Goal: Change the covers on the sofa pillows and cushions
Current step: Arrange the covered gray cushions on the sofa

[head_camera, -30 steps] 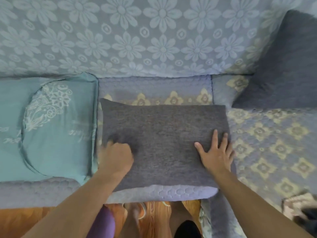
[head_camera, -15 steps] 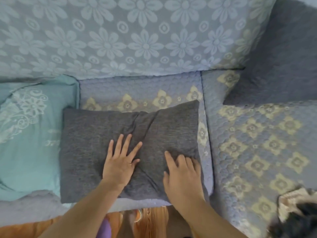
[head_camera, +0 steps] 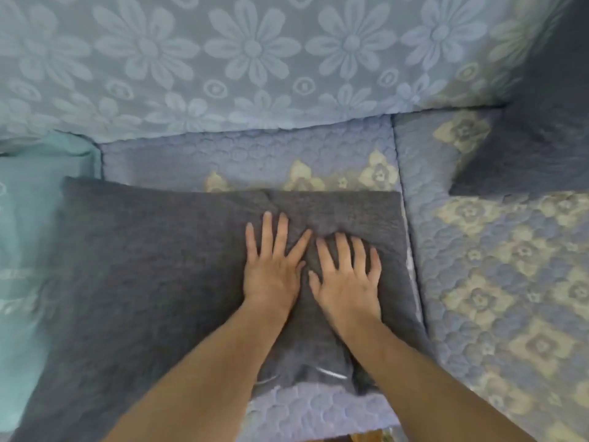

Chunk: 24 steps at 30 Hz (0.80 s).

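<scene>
Grey woven fabric covers the pillow [head_camera: 153, 282] lying flat on the quilted sofa seat [head_camera: 287, 154], where a person presses both palms down near its right half. The left hand [head_camera: 271, 266] and the right hand [head_camera: 345, 279] sit side by side, nearly touching, fingers spread and straight, gripping nothing; the pose reads as smoothing the cover or settling the filling inside it. A fold puckers the cloth just beyond the fingertips, and what may be a zip edge glints at the near hem, though blur makes that uncertain. A teal pillow [head_camera: 28, 250] touches the grey one's left edge; another dark cushion [head_camera: 535, 138] leans in the far right corner, against the flowered backrest [head_camera: 255, 59].
</scene>
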### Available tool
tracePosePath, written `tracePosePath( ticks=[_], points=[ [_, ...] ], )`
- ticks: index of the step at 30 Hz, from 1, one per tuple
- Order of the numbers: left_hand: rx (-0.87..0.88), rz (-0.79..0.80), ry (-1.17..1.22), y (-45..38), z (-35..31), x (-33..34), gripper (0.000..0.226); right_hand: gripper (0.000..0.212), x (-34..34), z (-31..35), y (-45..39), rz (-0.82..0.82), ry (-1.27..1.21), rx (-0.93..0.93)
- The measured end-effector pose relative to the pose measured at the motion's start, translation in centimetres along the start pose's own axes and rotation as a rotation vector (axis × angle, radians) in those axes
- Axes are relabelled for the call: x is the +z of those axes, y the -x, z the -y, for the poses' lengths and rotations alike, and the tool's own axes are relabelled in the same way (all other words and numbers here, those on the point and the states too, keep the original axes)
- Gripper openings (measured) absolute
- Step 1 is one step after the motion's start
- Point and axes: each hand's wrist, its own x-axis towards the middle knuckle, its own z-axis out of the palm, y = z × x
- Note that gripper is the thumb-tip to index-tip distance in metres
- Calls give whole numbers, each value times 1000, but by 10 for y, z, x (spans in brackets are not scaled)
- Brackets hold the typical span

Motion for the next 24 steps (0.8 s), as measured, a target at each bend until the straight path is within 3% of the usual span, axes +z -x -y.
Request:
tracePosePath(
  ticks=[2, 4, 6, 8, 11, 13, 16, 18, 20, 21, 24],
  points=[
    [28, -10, 3, -20, 3, -21, 59, 56, -20, 1, -35, -35, 12, 77],
    [51, -67, 84, 6, 16, -27, 60, 55, -39, 0, -18, -59, -28, 101],
    [120, -79, 142, 71, 36, -24, 64, 62, -37, 10, 49, -42, -49, 36],
    [170, -42, 127, 143, 63, -15, 69, 70, -34, 19, 132, 102, -38, -58],
    [3, 8, 154, 190, 102, -5, 70, 70, -36, 12, 157, 190, 2, -84],
    [-180, 30, 218, 190, 114, -14, 66, 67, -76, 25, 135, 198, -74, 36],
    [-243, 64, 264, 171, 101, -33, 66, 62, -149, 90, 97, 5, -369, 153],
    [-251, 132, 265, 163, 88, -46, 82, 59, -191, 129, 89, -199, -441, -61],
    [-271, 174, 277, 161, 87, -51, 83, 56, -171, 111, 106, -311, -420, -201],
    [-260, 193, 269, 161, 90, -48, 74, 57, -134, 77, 122, -227, -374, -110],
    [-204, 290, 248, 163, 100, -43, 64, 59, -29, -46, 217, 439, -255, 604]
  ],
)
